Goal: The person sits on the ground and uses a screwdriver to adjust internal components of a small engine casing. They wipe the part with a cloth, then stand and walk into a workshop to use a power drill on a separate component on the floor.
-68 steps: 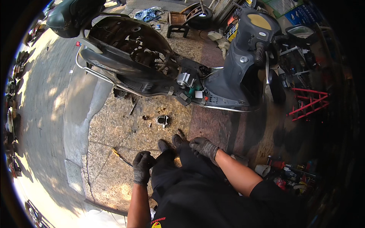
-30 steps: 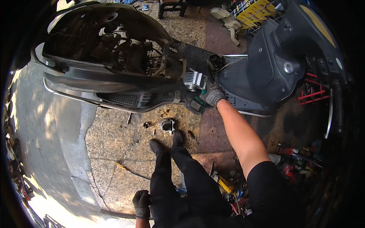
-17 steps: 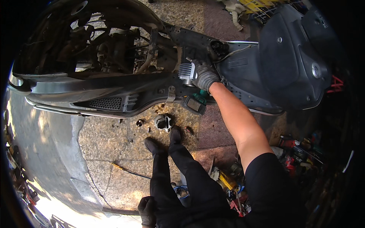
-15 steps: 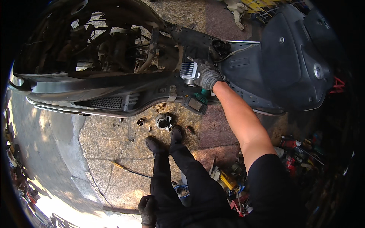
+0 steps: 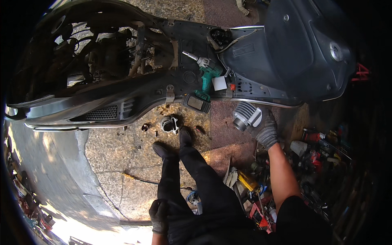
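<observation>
My right hand (image 5: 265, 125), in a grey striped work glove, is closed around a finned metal engine cylinder (image 5: 247, 115). The cylinder is tilted, its round sleeve end facing lower left, and is held off the near side of the scooter (image 5: 281, 57). My left hand (image 5: 159, 213), gloved too, rests by my left thigh with its fingers curled into a fist; nothing sticks out of it. On the scooter's footboard lies a green cordless impact wrench (image 5: 208, 77) with a long socket. A white square piece (image 5: 219, 83) sits beside it.
Another metal engine part (image 5: 166, 123) lies on the ground by my shoes, near a small round part (image 5: 145, 127) and a screwdriver (image 5: 200, 130). Mixed tools and parts, among them a yellow tool (image 5: 247, 180), are heaped at the right. A yellow-ended cable (image 5: 130, 176) lies at left.
My right hand has carried the cylinder from above the footboard toward me and to the right, uncovering the impact wrench. The view has shifted slightly. My left hand stays by the thigh.
</observation>
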Demonstrator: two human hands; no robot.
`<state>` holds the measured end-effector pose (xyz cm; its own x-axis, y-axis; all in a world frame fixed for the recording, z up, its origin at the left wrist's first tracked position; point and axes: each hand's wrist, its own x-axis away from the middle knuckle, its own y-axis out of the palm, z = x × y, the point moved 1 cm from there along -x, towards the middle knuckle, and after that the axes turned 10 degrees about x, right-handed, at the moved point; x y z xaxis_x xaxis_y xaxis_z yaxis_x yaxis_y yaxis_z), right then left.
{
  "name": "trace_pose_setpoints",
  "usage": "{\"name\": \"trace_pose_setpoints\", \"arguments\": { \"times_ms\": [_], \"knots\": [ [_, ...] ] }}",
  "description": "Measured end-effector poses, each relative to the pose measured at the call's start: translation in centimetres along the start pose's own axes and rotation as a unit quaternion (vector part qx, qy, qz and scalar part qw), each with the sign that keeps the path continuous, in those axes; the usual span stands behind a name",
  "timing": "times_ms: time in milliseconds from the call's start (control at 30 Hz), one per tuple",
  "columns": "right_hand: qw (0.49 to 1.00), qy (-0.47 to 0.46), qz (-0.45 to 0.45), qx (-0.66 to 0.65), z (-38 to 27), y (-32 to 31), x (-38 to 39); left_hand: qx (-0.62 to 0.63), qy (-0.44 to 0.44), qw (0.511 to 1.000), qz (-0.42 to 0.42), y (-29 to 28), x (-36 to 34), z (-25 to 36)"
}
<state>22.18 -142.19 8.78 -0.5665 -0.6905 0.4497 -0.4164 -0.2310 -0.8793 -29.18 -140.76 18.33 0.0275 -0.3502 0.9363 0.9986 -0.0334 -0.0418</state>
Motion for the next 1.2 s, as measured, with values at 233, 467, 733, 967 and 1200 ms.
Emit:
{"name": "trace_pose_setpoints", "arguments": {
  "times_ms": [233,467,733,967,1200],
  "knots": [
    [0.985,0.116,-0.114,0.050,4.5,14.0,0.8,-0.102,0.123,0.985,-0.064,0.5,-2.9,-2.1],
    [0.978,0.142,-0.142,0.059,4.1,26.3,-4.7,-0.050,0.002,0.997,-0.065,0.3,-9.7,-3.4],
    [0.998,0.013,-0.029,0.049,6.7,39.0,-12.4,-0.064,0.021,0.990,-0.124,-1.4,-22.6,-5.7],
    [0.996,0.028,0.083,-0.013,8.0,42.8,-11.4,0.015,0.070,0.984,-0.165,-3.1,-28.0,-7.3],
    [0.966,0.104,0.131,-0.197,4.1,30.7,-6.7,-0.146,0.159,0.963,-0.160,-3.8,-24.8,-5.4]
  ]
}}
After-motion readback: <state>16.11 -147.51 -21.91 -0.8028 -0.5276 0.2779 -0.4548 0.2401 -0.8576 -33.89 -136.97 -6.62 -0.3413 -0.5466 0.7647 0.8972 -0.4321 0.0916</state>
